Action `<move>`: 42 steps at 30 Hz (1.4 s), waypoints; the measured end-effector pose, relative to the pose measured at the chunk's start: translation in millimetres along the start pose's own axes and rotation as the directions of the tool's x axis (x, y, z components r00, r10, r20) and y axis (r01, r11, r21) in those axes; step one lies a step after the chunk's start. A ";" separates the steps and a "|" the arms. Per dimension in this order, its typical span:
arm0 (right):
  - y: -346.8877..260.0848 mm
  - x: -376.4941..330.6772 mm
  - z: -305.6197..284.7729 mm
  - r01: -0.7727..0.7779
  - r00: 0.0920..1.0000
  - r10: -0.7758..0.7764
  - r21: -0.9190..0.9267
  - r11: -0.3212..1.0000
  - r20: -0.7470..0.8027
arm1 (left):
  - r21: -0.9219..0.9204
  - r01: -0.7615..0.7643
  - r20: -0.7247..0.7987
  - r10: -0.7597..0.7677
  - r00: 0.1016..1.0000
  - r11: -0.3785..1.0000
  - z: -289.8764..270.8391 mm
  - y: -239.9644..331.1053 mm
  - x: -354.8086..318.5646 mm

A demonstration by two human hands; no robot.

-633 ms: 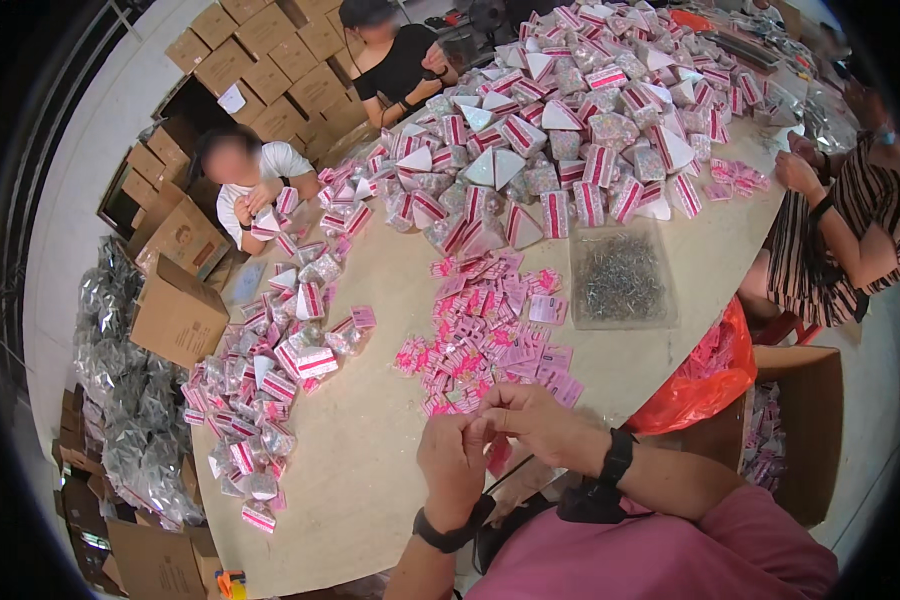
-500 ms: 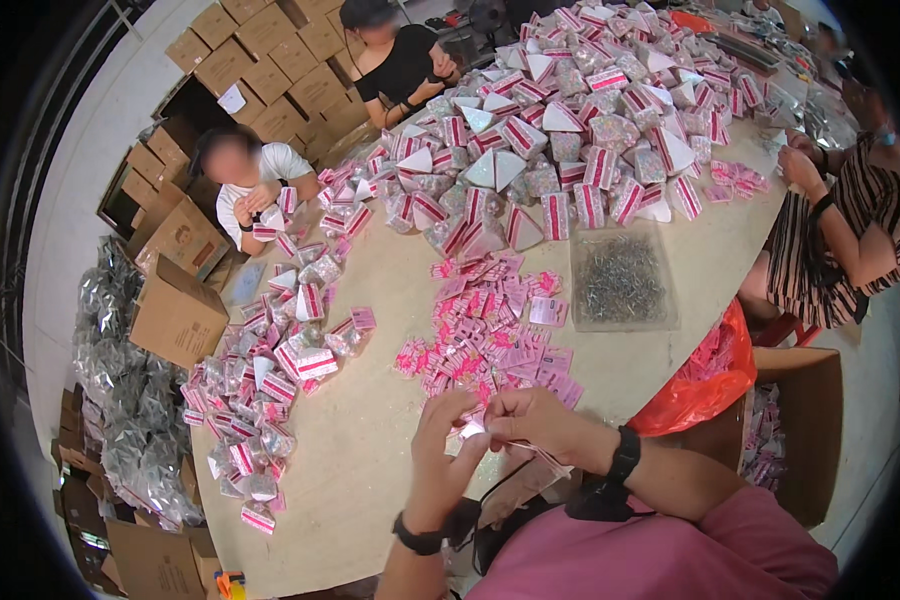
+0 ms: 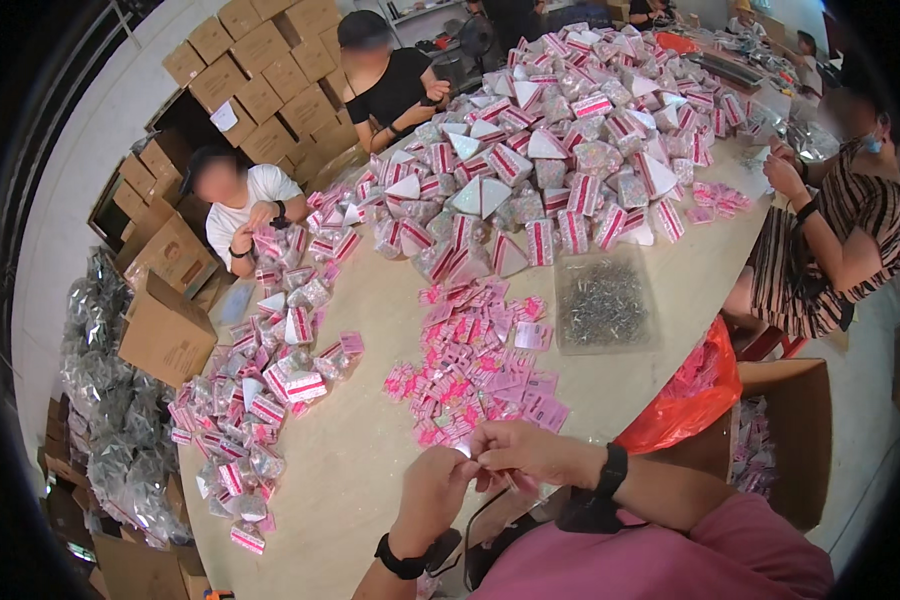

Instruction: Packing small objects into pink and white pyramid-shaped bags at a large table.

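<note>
My left hand and my right hand meet at the table's near edge, both with fingers pinched together. Between their fingertips a small white piece shows. Below my right fingers hangs a pinkish, partly clear packet; my fingers cover most of it, so its exact kind is hard to make out. Just beyond my hands spreads a loose heap of pink printed cards. To the right of those cards lies a shallow clear tray of small metal pieces.
A large mound of clear bags with pink-and-white tops covers the far table. More bags lie on the left. A red plastic bag and an open carton stand right. Three co-workers sit around; stacked cartons rise behind.
The view has shifted slightly. My fingers have closed in around the white piece, and the packet now hangs lower under my right hand. The white-shirted co-worker's hands have moved down to a bag.
</note>
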State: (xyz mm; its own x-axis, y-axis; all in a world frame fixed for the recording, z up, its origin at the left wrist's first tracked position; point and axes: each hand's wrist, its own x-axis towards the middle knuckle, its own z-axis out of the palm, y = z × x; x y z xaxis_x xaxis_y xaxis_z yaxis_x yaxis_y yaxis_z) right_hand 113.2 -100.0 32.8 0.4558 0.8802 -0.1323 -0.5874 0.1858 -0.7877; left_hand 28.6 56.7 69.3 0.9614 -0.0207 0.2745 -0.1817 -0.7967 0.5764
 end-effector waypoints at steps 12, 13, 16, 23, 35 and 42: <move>0.4 -4.4 3.8 0.261 0.903 -0.430 -0.776 0.574 -0.015 | -0.551 0.460 0.148 -0.461 0.875 0.696 17.2 -7.0 4.2; 2.2 -4.8 4.7 0.281 0.875 -0.484 -0.816 0.506 0.001 | -0.567 0.429 0.130 -0.439 0.889 0.703 19.9 -7.6 4.0; 7.8 -4.9 6.2 0.292 0.812 -0.578 -0.916 0.275 0.085 | -0.626 0.378 0.098 -0.412 0.906 0.682 27.1 -8.5 4.1; 12.4 -3.8 -9.2 0.315 0.764 -0.598 -0.949 0.016 0.243 | -0.707 0.413 0.180 -0.419 0.890 0.574 31.0 -10.6 10.7; 17.4 -17.8 -89.8 -0.107 0.941 0.117 0.047 0.993 -0.317 | -0.238 0.230 0.159 -0.196 0.968 0.943 27.4 -27.2 175.1; 41.1 -29.8 -134.2 -0.133 0.979 0.178 0.349 0.928 -0.100 | 0.106 0.042 0.002 -0.043 0.999 0.993 121.0 -82.0 299.2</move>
State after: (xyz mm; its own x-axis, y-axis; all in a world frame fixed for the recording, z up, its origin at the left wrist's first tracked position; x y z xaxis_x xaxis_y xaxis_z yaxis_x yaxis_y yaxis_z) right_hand 165.2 -177.2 -76.4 0.4088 0.8509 -0.3299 -0.8387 0.2078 -0.5034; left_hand 356.1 42.8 10.9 0.9686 0.0126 0.2483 -0.1178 -0.8563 0.5029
